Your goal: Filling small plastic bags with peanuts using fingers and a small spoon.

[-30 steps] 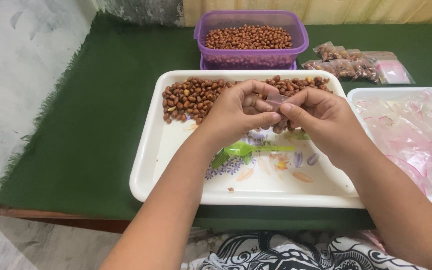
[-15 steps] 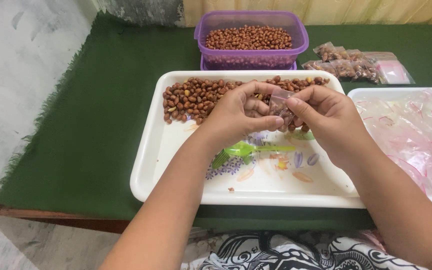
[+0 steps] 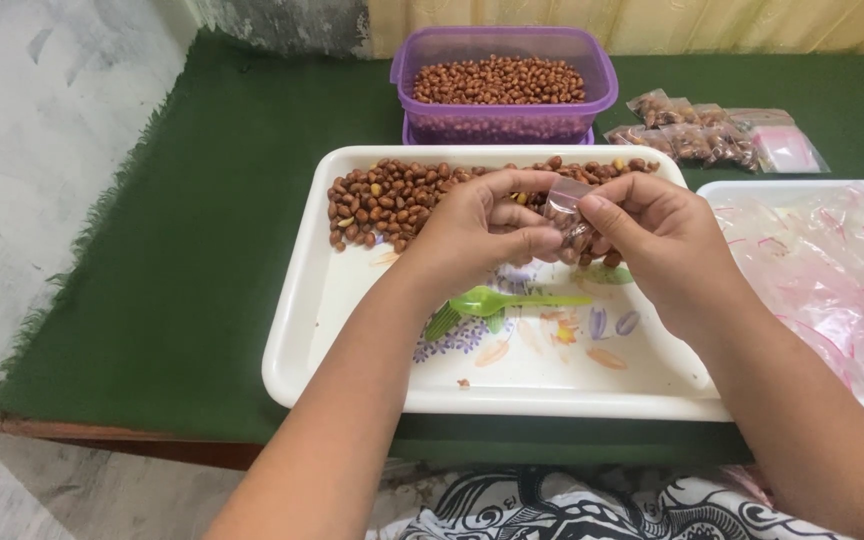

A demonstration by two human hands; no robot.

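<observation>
Patterned cloth [image 3: 592,510] in black and white shows at the bottom edge, nearest the camera. Beyond it a white tray [image 3: 302,330] with a flower print sits on a green cloth [image 3: 202,230] over the table, and a green plastic spoon [image 3: 497,300] lies on the tray's bare middle. Just past the spoon both hands meet above the tray. The left hand [image 3: 477,232] is curled, thumb and fingertips pinched on the near side of a small clear bag [image 3: 564,215] with peanuts in it. The right hand [image 3: 657,235] pinches the same bag from the other side, fingers folded in. The bag hangs between the two hands, over the heap of loose peanuts [image 3: 397,195] at the tray's far end. To the right a second white tray [image 3: 752,188] holds a pile of empty clear bags [image 3: 822,270] with red strips. Farther back stands a purple plastic tub [image 3: 502,110] full of peanuts, with filled little bags [image 3: 697,135] lying right of it on the cloth
</observation>
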